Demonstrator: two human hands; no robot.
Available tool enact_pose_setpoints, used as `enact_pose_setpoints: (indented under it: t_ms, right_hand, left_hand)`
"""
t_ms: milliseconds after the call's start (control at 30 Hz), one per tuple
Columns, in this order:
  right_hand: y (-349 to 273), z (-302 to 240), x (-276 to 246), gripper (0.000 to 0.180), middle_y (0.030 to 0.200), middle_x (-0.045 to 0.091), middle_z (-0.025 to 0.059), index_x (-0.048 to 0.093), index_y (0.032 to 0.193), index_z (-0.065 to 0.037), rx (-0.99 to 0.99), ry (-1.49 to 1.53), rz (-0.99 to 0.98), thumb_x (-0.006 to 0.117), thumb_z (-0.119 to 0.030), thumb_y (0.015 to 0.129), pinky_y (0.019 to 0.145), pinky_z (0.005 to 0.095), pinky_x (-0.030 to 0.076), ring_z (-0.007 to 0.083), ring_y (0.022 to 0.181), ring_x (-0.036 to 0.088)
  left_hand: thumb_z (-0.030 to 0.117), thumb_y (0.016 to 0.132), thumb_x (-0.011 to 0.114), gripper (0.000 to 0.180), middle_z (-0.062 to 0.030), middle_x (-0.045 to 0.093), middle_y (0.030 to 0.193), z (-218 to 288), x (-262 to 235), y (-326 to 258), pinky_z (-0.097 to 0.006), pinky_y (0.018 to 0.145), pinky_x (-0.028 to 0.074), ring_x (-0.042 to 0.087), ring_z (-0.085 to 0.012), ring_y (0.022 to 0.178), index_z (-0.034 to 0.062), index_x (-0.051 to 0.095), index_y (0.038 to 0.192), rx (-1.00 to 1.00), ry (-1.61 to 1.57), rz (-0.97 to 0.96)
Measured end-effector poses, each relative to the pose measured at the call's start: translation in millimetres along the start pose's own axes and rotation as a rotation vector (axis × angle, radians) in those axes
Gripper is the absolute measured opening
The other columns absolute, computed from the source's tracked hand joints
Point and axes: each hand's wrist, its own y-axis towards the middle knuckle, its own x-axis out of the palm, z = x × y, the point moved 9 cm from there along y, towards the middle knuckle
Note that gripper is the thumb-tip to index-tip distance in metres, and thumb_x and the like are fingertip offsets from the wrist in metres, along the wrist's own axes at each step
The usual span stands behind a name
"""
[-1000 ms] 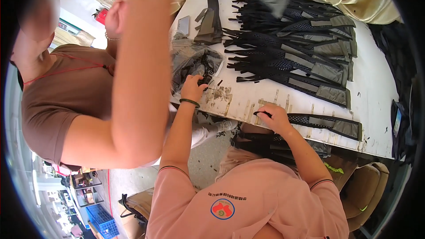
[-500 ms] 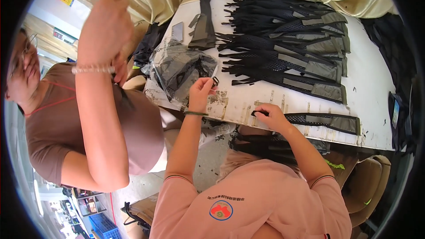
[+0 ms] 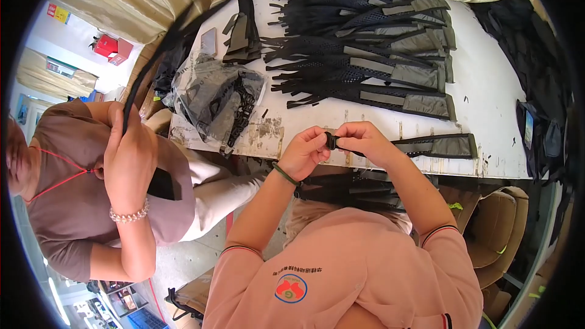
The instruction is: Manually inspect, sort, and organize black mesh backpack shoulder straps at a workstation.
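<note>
A small black buckle (image 3: 331, 141) is pinched between the thumb and finger of my left hand (image 3: 306, 153), over the front edge of the table. Close beside it, my right hand (image 3: 367, 141) is closed on the narrow end of a black strap, which meets the buckle. Whether the strap passes through the buckle is hidden by my fingers. The wide grey and mesh part of that strap (image 3: 442, 146) lies on the table to the right, beyond my right wrist. More black straps (image 3: 353, 192) lie over my lap, below the table edge.
Several similar mesh straps (image 3: 372, 49) lie in a row on the white table (image 3: 475, 97). A clear plastic bag (image 3: 210, 100) of dark pieces and a phone (image 3: 209, 41) are at the left. A co-worker (image 3: 122, 170) sits there, holding a black strip. Cardboard boxes (image 3: 496, 231) stand at the lower right.
My left hand has brought the buckle rightward to the strap end in my right hand; the hands now meet. The co-worker's raised hand has come down.
</note>
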Motion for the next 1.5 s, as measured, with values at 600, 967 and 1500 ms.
enact_pose_setpoints:
  t_ms: [600,967,1500]
  right_hand:
    - [-25.6,-40.3,15.2,0.008,0.07,0.058,0.0048,0.06,0.082,-0.003,-0.457,-0.8,0.21,0.066,-0.005,0.077,0.063,0.0276,0.042,0.0153,0.067,0.055]
    - [-32.0,-60.5,23.6,0.022,0.076,0.063,0.0039,0.066,0.095,-0.008,-0.567,-0.892,0.184,0.068,-0.002,0.074,0.073,0.0292,0.043,0.0174,0.068,0.054]
    - [-36.9,-42.1,5.1,0.013,0.078,0.059,0.0001,0.06,0.087,-0.005,-0.345,-0.356,0.296,0.066,-0.001,0.077,0.065,0.023,0.042,0.0097,0.071,0.051]
  left_hand:
    - [0.019,0.092,0.058,0.013,0.0007,0.058,0.07,-12.7,-5.4,1.8,-0.02,0.051,0.043,0.053,-0.0074,0.053,0.0066,0.057,0.088,-0.019,0.054,0.126]
    - [0.019,0.092,0.056,0.013,-0.0013,0.058,0.077,-10.4,22.3,-1.6,-0.021,0.053,0.042,0.051,-0.0083,0.058,0.0063,0.057,0.09,-0.019,-0.005,0.168]
    - [0.009,0.091,0.058,0.01,-0.0047,0.06,0.082,17.4,29.7,-6.8,-0.022,0.06,0.05,0.057,-0.0073,0.072,0.0027,0.05,0.091,0.472,0.43,0.263]
